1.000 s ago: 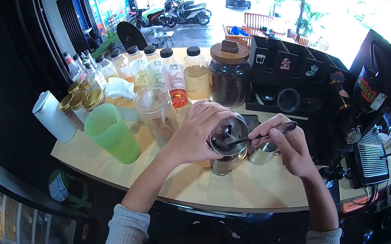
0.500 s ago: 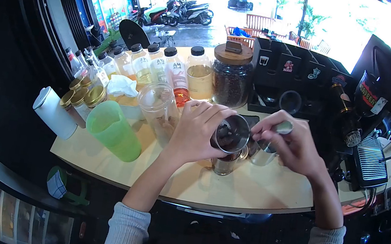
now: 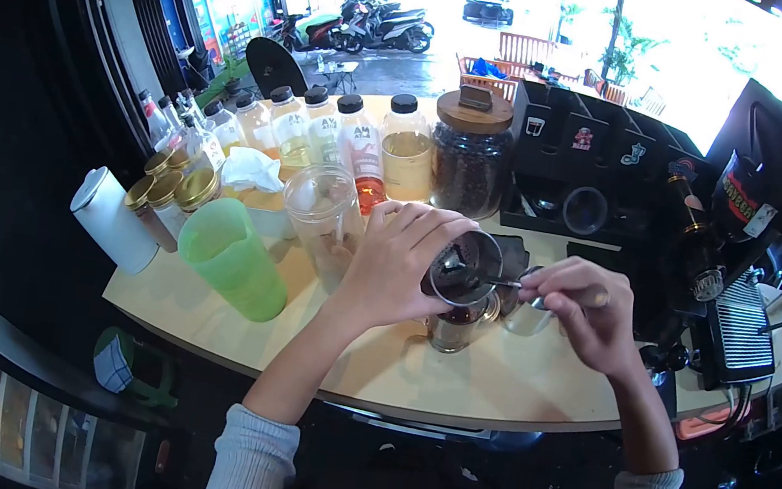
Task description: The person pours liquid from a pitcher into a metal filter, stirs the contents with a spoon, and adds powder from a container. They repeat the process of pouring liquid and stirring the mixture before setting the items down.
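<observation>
My left hand is wrapped round a tumbler with dark contents, tipped so its mouth faces me. In my right hand is a thin metal spoon, its far end inside the tumbler. The spoon's tip is lost against the dark contents. Directly below the tumbler, a glass with brown liquid stands on the counter. A small shiny metal cup sits beside it, partly behind my right hand. Left of my left hand are a tall clear plastic pitcher and a green pitcher.
Several black-capped bottles and a wooden-lidded jar of dark beans line the back of the counter. A black organizer stands behind my right hand. Gold-lidded jars and a white canister are left; a drip tray is right.
My right hand has moved slightly right and down and tilted the spoon, whose stem now reaches into the tumbler. My left hand keeps its hold. The camera view has shifted slightly.
</observation>
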